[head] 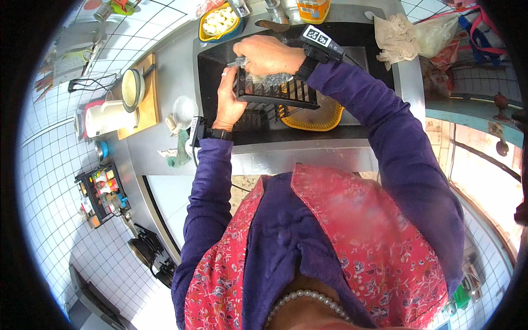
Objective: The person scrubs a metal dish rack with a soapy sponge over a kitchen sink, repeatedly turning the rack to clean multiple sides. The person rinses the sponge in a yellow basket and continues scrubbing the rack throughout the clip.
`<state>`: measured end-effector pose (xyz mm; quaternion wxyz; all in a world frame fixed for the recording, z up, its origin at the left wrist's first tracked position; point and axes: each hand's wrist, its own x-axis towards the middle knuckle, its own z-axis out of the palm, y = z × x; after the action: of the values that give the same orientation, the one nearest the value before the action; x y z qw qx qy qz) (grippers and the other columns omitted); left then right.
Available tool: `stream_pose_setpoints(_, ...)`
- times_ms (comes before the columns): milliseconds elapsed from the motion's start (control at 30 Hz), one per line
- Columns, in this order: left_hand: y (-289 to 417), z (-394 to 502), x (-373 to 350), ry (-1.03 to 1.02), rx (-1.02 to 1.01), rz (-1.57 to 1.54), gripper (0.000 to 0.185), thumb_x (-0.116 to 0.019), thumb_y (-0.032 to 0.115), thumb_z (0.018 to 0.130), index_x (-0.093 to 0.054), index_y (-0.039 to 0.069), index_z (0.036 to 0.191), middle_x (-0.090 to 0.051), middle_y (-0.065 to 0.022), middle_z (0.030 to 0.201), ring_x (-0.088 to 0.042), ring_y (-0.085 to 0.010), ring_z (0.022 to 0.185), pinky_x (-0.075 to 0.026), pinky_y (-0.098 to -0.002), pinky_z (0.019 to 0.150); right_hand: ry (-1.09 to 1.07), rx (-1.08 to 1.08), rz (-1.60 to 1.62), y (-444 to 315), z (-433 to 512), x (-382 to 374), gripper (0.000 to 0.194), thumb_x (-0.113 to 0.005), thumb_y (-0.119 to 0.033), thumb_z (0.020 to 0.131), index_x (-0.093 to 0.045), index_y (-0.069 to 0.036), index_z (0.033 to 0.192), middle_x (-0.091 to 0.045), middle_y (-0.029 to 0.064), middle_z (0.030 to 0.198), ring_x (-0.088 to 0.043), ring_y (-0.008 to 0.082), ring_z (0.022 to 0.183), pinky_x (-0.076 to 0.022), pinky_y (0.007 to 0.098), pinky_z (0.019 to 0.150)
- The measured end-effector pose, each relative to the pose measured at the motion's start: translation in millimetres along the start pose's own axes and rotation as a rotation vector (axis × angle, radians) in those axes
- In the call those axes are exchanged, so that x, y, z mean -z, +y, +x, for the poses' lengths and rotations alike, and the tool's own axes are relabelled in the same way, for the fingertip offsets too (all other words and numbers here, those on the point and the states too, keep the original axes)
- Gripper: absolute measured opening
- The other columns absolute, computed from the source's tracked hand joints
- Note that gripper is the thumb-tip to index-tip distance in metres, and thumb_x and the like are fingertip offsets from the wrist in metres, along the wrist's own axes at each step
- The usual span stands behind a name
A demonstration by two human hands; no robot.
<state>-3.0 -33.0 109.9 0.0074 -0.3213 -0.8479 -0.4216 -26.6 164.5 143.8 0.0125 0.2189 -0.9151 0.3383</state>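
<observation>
Over the dark sink basin [284,136], my left hand [229,97] grips the left end of a black slatted rack [284,101]. The rack is tilted, with its bars facing upward. My right hand [270,53] is bent over the rack's far left corner, its fingers closed on a shiny grey scrubber [240,62] that looks like steel wool. Beneath that palm, more shiny grey material [277,79] shows against the bars; whether it is scrubber or water I cannot tell. A yellow plastic basket [311,123] lies in the sink below the rack, partly covered by it.
Behind the sink stand a faucet [275,12], an orange bottle [312,11] and a yellow basket [201,31] of white pieces resembling garlic cloves. On the left counter are a cutting board [153,88], a white pitcher [105,119] and a green cloth [181,152]. Crumpled cloth [396,39] lies right.
</observation>
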Motion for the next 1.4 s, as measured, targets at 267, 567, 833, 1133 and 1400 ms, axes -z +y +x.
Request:
stream_pose_setpoints(267,4,-1,-1,0.010,0.006,-0.025,0.052,-0.059,-0.010,0.068,-0.049,-0.005,0.118,-0.051,-0.0112,0.103,-0.052,-0.0207,0.095,-0.042,-0.0265,0.085,-0.076,-0.048,-0.044,-6,2,1,0.020,-0.062,-0.008,0.068,-0.065,0.000,0.087,-0.065,0.0204,0.085,-0.064,0.0388,0.085,-0.0511,0.0460,0.070)
stream_pose_setpoints(567,12,2,-9,-0.050,0.002,-0.044,0.049,-0.059,-0.009,0.067,-0.051,-0.003,0.115,-0.051,-0.0122,0.100,-0.052,-0.0236,0.093,-0.042,-0.0283,0.085,-0.289,-0.062,-0.249,-5,7,15,0.021,-0.063,-0.012,0.068,-0.069,0.002,0.083,-0.067,0.0208,0.080,-0.066,0.0379,0.075,-0.0522,0.0464,0.061)
stream_pose_setpoints(833,11,-2,-10,-0.005,-0.045,0.017,0.049,-0.062,-0.006,0.070,-0.051,-0.003,0.118,-0.053,-0.0140,0.103,-0.054,-0.0255,0.096,-0.043,-0.0297,0.087,-0.228,-0.155,-0.028,-7,1,7,0.024,-0.062,-0.010,0.068,-0.066,0.005,0.086,-0.064,0.0250,0.082,-0.064,0.0412,0.080,-0.0513,0.0456,0.067)
stream_pose_setpoints(1133,-10,-9,18,0.060,0.086,0.004,0.053,-0.061,-0.008,0.070,-0.049,-0.003,0.122,-0.052,-0.0136,0.107,-0.055,-0.0260,0.100,-0.044,-0.0306,0.091,-0.173,-0.085,-0.153,124,-49,-12,0.024,-0.065,-0.015,0.065,-0.066,0.005,0.079,-0.063,0.0241,0.074,-0.064,0.0380,0.069,-0.0508,0.0454,0.060)
stream_pose_setpoints(1400,-17,-18,16,0.090,0.164,-0.091,0.056,-0.061,-0.010,0.070,-0.048,-0.002,0.124,-0.051,-0.0102,0.105,-0.055,-0.0221,0.098,-0.043,-0.0276,0.089,-0.146,-0.555,0.361,137,-164,-203,0.035,-0.069,-0.017,0.072,-0.066,0.000,0.102,-0.066,0.0227,0.094,-0.063,0.0348,0.087,-0.0497,0.0433,0.079)
